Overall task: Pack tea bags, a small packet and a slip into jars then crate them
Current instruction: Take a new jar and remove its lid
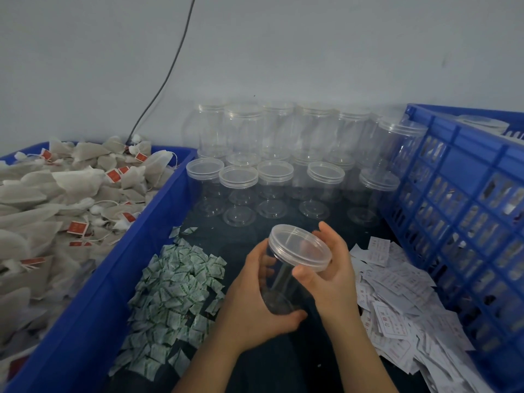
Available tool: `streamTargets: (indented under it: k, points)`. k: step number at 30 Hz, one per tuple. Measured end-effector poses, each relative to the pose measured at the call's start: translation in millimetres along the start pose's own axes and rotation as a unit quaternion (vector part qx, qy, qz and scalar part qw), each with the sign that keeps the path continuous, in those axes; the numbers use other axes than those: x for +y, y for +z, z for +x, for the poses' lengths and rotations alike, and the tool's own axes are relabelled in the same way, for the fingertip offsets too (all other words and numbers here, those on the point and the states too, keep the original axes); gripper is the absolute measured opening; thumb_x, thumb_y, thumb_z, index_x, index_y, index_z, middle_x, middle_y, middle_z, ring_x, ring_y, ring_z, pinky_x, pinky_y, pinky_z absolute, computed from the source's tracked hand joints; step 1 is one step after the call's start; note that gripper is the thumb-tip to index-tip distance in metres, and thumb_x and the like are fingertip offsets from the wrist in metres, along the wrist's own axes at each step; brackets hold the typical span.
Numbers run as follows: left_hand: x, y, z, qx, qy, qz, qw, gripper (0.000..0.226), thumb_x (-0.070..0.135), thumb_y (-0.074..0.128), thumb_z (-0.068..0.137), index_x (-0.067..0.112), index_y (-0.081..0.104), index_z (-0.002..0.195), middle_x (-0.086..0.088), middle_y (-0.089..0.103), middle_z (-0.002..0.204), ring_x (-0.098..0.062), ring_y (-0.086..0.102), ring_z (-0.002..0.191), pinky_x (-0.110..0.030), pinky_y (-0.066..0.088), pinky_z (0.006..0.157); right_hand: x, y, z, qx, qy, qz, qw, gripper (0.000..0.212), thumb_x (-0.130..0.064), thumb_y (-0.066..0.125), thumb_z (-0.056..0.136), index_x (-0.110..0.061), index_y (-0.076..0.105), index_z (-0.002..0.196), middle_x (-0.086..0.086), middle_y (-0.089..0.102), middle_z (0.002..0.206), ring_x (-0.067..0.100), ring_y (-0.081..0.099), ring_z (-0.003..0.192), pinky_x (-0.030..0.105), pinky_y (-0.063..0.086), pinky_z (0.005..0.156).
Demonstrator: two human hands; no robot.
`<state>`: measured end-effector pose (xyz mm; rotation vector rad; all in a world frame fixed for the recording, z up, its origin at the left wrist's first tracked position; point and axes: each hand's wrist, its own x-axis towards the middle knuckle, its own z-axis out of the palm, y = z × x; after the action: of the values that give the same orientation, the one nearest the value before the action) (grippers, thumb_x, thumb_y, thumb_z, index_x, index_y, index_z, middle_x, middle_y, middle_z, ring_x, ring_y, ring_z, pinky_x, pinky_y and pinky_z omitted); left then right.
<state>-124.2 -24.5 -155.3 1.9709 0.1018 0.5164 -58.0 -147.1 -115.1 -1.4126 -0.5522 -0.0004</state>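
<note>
A clear plastic jar [283, 282] with its clear lid [299, 246] on is tilted above the dark table, and it looks empty. My left hand [256, 302] grips the jar's body from the left and below. My right hand [330, 268] curls round the lid's right rim, thumb on the near edge. Tea bags [56, 199] with red tags fill the blue bin [113, 279] at left. Small green-and-white packets [175, 296] lie heaped left of my hands. White slips [397, 302] with red print lie heaped to the right.
Several empty lidded jars [272, 177] stand stacked in rows at the back against the wall. A blue slatted crate [465, 217] stands at right, with filled jars showing through its slats. A dark cable [167, 78] runs down the wall.
</note>
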Motion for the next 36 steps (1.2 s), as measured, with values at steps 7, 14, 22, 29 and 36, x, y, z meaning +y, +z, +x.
streamTargets:
  k: [7,14,22,29,36]
  points:
    - [-2,-1,0,0.013,-0.009,0.006,1.000,0.114,0.035,0.089,0.048,0.050,0.025,0.141,0.017,0.055,0.126,-0.004,0.057,0.115,-0.034,0.055,0.089,10,3,-2,-0.006,0.010,0.061,0.998,0.075,-0.024,0.075,0.064,-0.034,0.042,0.131,-0.009,0.059,0.130,0.001,0.060,0.115,0.014,0.050,0.085]
    - [-2,0,0,0.008,-0.011,0.005,1.000,0.113,0.038,0.088,0.047,0.054,0.024,0.139,0.022,0.053,0.125,0.001,0.055,0.115,-0.031,0.053,0.092,14,3,0,0.014,0.028,0.054,0.998,0.085,-0.034,0.077,0.060,-0.038,0.037,0.134,-0.010,0.061,0.120,-0.004,0.063,0.104,0.010,0.050,0.077]
    - [-3,0,1,0.001,-0.004,0.005,1.000,0.114,0.036,0.089,0.049,0.055,0.022,0.139,0.024,0.053,0.126,0.002,0.054,0.117,-0.030,0.054,0.090,12,3,0,0.015,0.023,0.010,1.000,0.092,-0.045,0.077,0.055,-0.036,0.036,0.137,-0.013,0.057,0.122,-0.005,0.060,0.105,0.011,0.050,0.079]
    - [-4,1,1,0.000,0.002,-0.006,1.000,0.114,0.033,0.090,0.050,0.052,0.024,0.140,0.020,0.054,0.126,-0.001,0.057,0.115,-0.031,0.055,0.090,11,4,-2,0.004,0.022,0.014,1.000,0.099,-0.052,0.074,0.051,-0.034,0.033,0.139,-0.011,0.057,0.125,-0.002,0.060,0.109,0.012,0.049,0.083]
    - [-6,1,2,0.006,-0.001,-0.016,1.000,0.112,0.033,0.090,0.049,0.051,0.026,0.140,0.020,0.055,0.122,-0.004,0.058,0.113,-0.032,0.056,0.087,13,3,-3,-0.008,0.019,0.031,0.999,0.072,-0.035,0.073,0.068,-0.039,0.040,0.132,-0.012,0.057,0.127,-0.003,0.060,0.111,0.013,0.050,0.084]
